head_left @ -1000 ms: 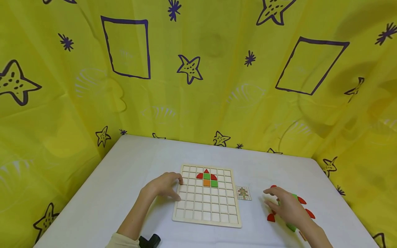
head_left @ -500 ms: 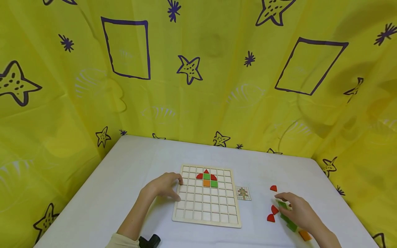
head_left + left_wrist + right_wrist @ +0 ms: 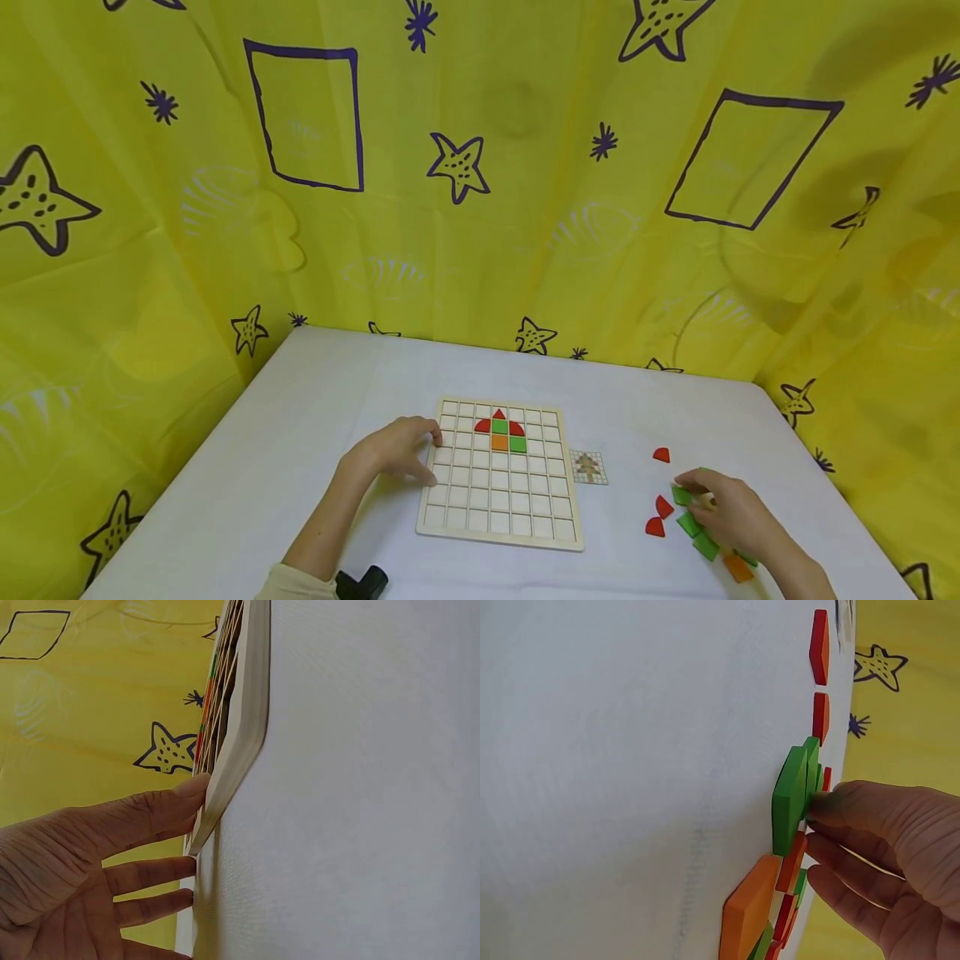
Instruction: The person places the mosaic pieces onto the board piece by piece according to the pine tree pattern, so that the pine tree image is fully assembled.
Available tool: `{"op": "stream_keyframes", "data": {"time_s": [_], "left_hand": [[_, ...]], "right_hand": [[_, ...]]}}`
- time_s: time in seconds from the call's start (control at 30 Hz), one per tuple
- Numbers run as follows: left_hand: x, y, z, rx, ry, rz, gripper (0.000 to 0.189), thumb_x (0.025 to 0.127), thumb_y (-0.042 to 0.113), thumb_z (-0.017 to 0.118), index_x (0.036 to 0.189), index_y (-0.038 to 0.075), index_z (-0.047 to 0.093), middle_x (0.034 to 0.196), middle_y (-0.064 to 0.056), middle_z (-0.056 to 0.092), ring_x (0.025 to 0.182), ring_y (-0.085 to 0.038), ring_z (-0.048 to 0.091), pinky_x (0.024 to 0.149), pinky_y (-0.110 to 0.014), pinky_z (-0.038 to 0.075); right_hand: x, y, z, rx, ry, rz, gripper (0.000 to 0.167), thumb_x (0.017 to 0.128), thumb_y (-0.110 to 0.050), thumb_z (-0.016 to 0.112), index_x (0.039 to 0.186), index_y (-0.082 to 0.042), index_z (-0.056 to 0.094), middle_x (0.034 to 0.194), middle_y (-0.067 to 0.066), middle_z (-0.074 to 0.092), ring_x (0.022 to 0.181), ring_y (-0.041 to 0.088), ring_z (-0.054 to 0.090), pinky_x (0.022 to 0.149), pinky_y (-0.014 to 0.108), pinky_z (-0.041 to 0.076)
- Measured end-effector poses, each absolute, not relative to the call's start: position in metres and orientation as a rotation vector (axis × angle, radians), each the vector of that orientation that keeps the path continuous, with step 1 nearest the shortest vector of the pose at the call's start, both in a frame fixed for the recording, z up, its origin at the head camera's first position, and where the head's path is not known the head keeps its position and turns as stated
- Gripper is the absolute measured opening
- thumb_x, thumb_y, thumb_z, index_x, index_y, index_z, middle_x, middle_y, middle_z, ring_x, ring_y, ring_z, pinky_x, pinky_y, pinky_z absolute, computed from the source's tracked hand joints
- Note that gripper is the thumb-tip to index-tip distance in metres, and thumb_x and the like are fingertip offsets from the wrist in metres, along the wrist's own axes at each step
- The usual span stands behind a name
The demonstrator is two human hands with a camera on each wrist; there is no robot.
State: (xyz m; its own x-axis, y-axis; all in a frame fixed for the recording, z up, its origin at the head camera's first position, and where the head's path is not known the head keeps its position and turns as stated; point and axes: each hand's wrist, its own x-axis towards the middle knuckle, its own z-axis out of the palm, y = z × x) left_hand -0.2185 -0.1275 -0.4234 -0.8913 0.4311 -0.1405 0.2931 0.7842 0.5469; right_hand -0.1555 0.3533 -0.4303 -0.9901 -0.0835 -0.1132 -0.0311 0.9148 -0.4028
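A black object (image 3: pixel 362 583) shows by the left sleeve (image 3: pixel 297 582). On the counter (image 3: pixel 337 400), the left hand (image 3: pixel 397 448) touches the left edge of the grid board (image 3: pixel 491 502) with relaxed fingers. The board carries red, green and orange shapes (image 3: pixel 500 443) near its far edge. Just beside its right edge lies a picture card (image 3: pixel 588 467). Farther right, three red pieces (image 3: pixel 656 527) lie near green blocks (image 3: pixel 705 547) and an orange block (image 3: pixel 738 569). The right hand (image 3: pixel 735 512) is over the green blocks; whether it pinches one, I cannot tell.
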Motion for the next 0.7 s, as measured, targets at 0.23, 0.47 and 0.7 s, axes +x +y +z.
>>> {"op": "stream_keyframes", "data": {"time_s": [0.23,0.47,0.7], "left_hand": [[-0.2191,-0.129,-0.4238,0.596,2.721,0.782,0.042,0.071,0.01,0.094,0.102,0.013,0.065,0.115,-0.005,0.066,0.107,-0.027,0.057,0.1,-0.048,0.046],[-0.219,-0.1282,-0.423,0.584,2.723,0.77,0.042,0.072,0.012,0.094,0.102,0.013,0.065,0.115,-0.004,0.066,0.107,-0.026,0.057,0.101,-0.048,0.046],[-0.2184,-0.128,-0.4215,0.577,2.715,0.779,0.042,0.072,0.012,0.094,0.103,0.013,0.065,0.116,-0.005,0.066,0.107,-0.026,0.057,0.101,-0.048,0.046]], "right_hand": [[-0.158,0.3531,-0.4307,-0.119,2.958,-0.602,0.03,0.088,-0.006,0.078,0.117,-0.002,0.071,0.107,0.005,0.071,0.098,0.026,0.063,0.09,0.054,0.054],[-0.1618,0.3509,-0.4277,-0.14,2.975,-0.641,0.026,0.091,-0.007,0.074,0.116,-0.001,0.071,0.103,0.006,0.072,0.092,0.025,0.065,0.085,0.051,0.057],[-0.1611,0.3493,-0.4249,-0.167,2.968,-0.598,0.032,0.09,-0.017,0.078,0.118,-0.002,0.071,0.109,0.01,0.072,0.098,0.029,0.065,0.088,0.056,0.054]]}}
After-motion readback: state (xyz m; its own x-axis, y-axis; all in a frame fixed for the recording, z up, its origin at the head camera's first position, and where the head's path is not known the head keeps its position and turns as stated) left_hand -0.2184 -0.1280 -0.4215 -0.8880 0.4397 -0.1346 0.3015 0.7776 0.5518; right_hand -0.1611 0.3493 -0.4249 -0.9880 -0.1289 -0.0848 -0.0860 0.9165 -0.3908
